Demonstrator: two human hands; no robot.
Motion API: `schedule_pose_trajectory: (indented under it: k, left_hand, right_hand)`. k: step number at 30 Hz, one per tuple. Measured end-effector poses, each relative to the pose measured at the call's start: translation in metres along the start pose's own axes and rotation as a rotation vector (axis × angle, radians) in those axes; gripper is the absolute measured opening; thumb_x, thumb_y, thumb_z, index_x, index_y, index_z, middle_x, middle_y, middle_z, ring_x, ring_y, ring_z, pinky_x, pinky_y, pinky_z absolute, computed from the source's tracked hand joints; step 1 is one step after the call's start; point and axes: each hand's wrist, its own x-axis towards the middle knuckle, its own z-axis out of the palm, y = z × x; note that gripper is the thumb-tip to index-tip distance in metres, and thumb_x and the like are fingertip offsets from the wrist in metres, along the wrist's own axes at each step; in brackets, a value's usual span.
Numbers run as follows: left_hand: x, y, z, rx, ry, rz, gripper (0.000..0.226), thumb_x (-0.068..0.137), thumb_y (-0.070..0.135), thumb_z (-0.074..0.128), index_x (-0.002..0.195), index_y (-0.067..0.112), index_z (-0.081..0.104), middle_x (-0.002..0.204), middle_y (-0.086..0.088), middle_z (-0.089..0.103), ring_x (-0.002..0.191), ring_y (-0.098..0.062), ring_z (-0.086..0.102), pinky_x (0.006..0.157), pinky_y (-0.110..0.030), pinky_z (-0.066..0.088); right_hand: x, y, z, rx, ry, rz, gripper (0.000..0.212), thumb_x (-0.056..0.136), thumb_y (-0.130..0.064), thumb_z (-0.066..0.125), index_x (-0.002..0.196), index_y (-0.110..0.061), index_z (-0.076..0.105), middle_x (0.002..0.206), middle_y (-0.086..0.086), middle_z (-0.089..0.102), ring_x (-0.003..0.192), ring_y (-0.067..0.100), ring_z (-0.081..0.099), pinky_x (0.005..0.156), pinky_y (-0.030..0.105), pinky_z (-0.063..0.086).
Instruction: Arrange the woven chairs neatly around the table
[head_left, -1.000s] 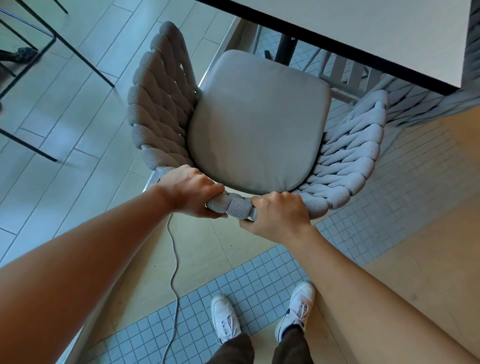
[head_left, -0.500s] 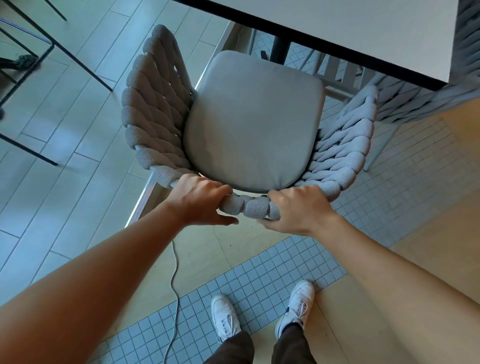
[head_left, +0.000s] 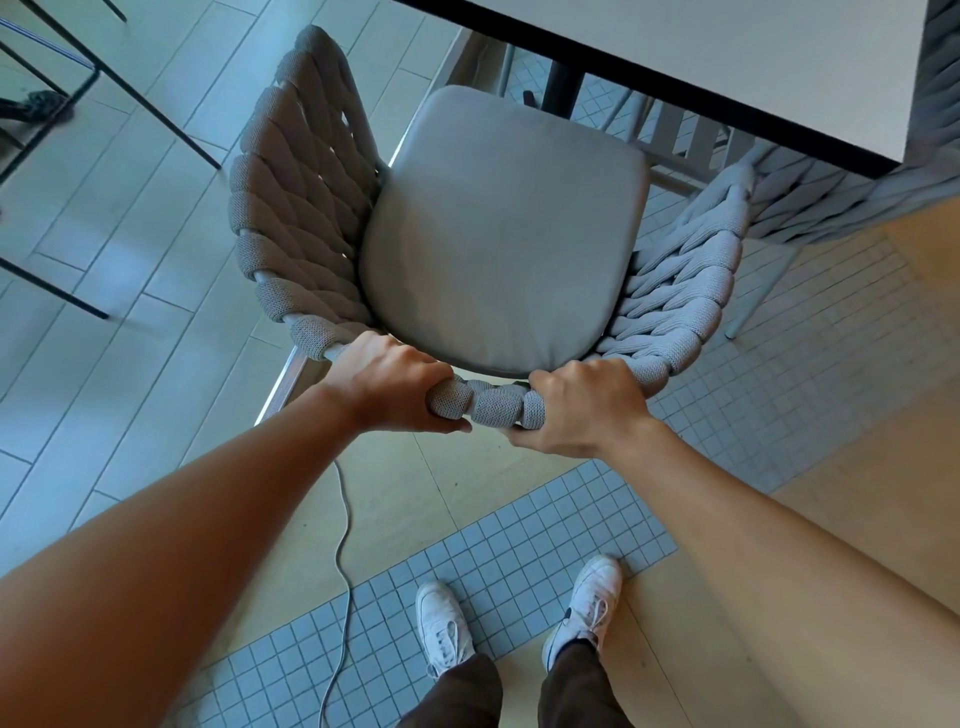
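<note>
Both hands closed tight on the woven top rail of the backrest: left hand (head_left: 387, 382) wraps the rail at the chair's back-left curve, right hand (head_left: 584, 402) at the back-right, a short stretch of braided rail bare between them. Woven chair (head_left: 498, 234) stands on the floor facing the desk (head_left: 727, 57), front of its grey seat cushion (head_left: 504, 228) just short of the desk's near edge, not yet under it. Change over the last second — chair has slid forward and a bit left toward the desk, and both hands have shifted along the rail, right hand now further out toward the right armrest weave. Its right arm now sits very close to the second woven chair (head_left: 852, 202) tucked at the desk's near right corner; contact there can't be told. Judgement: push-in step is mid-way — seat needs to go further under the desk edge, and the chair looks slightly angled to it, so a small twist to square it seems needed. Risks: right armrest catching the neighbouring chair, and the grey cable (head_left: 340, 545) lying on the floor just behind the chair's left rear.
</note>
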Motion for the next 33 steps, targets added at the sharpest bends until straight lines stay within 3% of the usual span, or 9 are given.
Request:
schedule_pose_trajectory:
  k: [4,8,16,20,22,26,29,33]
  left_hand:
    - [0.0,-0.002,0.001,0.016,0.001,-0.004,0.065,0.073,0.086,0.045,0.091,0.03,0.072,0.078,0.011,0.073,0.068,-0.02,0.069,0.057,-0.025,0.047]
    - [-0.001,0.001,0.0,0.014,-0.011,-0.012,0.059,0.072,0.084,0.053,0.084,0.029,0.069,0.073,0.011,0.07,0.062,-0.021,0.066,0.053,-0.024,0.041]
    - [0.005,0.018,-0.015,-0.041,-0.236,-0.136,0.065,0.069,0.089,0.05,0.104,0.035,0.063,0.097,0.013,0.065,0.083,-0.017,0.065,0.066,-0.029,0.044]
    - [0.006,0.034,-0.026,-0.096,-0.357,-0.196,0.084,0.068,0.098,0.032,0.115,0.034,0.06,0.104,0.011,0.066,0.091,-0.015,0.063,0.074,-0.031,0.051]
    - [0.005,0.043,-0.032,-0.083,-0.386,-0.228,0.09,0.071,0.098,0.022,0.12,0.034,0.06,0.111,0.01,0.067,0.1,-0.016,0.062,0.084,-0.035,0.049]
    - [0.009,0.063,-0.049,-0.066,-0.457,-0.317,0.09,0.08,0.092,0.01,0.129,0.034,0.059,0.123,0.007,0.064,0.117,-0.018,0.057,0.1,-0.044,0.043]
    - [0.02,0.076,-0.066,-0.109,-0.597,-0.409,0.082,0.084,0.087,0.02,0.131,0.033,0.06,0.127,0.008,0.063,0.12,-0.02,0.057,0.104,-0.046,0.043]
    - [0.035,0.088,-0.097,-0.181,-0.687,-0.526,0.061,0.088,0.074,0.038,0.117,0.03,0.068,0.114,0.003,0.068,0.104,-0.022,0.063,0.092,-0.043,0.053]
  right_hand:
    - [0.002,0.0,0.002,0.006,0.022,-0.001,0.064,0.068,-0.084,0.056,0.069,-0.02,0.058,0.057,0.001,0.064,0.052,0.028,0.063,0.056,0.031,0.034]
    - [0.002,0.001,0.004,0.024,-0.016,0.0,0.063,0.07,-0.087,0.049,0.074,-0.024,0.045,0.069,-0.001,0.068,0.062,0.028,0.066,0.058,0.032,0.035]
    - [-0.003,0.002,-0.005,0.075,-0.132,0.012,0.06,0.078,-0.086,0.045,0.085,-0.026,0.045,0.082,-0.003,0.068,0.076,0.024,0.064,0.066,0.035,0.04]
    - [-0.013,0.012,-0.015,0.176,-0.221,-0.062,0.055,0.087,-0.073,0.047,0.111,-0.024,0.054,0.094,0.001,0.069,0.093,0.029,0.061,0.084,0.041,0.048]
    - [-0.019,0.022,-0.023,0.253,-0.26,-0.1,0.053,0.091,-0.067,0.048,0.13,-0.03,0.05,0.1,-0.001,0.069,0.1,0.028,0.06,0.087,0.041,0.049]
    - [-0.028,0.041,-0.046,0.328,-0.325,-0.168,0.055,0.094,-0.062,0.047,0.143,-0.038,0.041,0.113,-0.004,0.066,0.115,0.025,0.058,0.091,0.044,0.05]
    - [-0.033,0.05,-0.064,0.333,-0.429,-0.202,0.055,0.094,-0.062,0.048,0.144,-0.041,0.039,0.132,-0.001,0.062,0.13,0.023,0.051,0.099,0.052,0.047]
    - [-0.036,0.066,-0.089,0.269,-0.549,-0.3,0.051,0.093,-0.061,0.05,0.136,-0.034,0.052,0.139,-0.002,0.058,0.135,0.023,0.048,0.1,0.053,0.045]
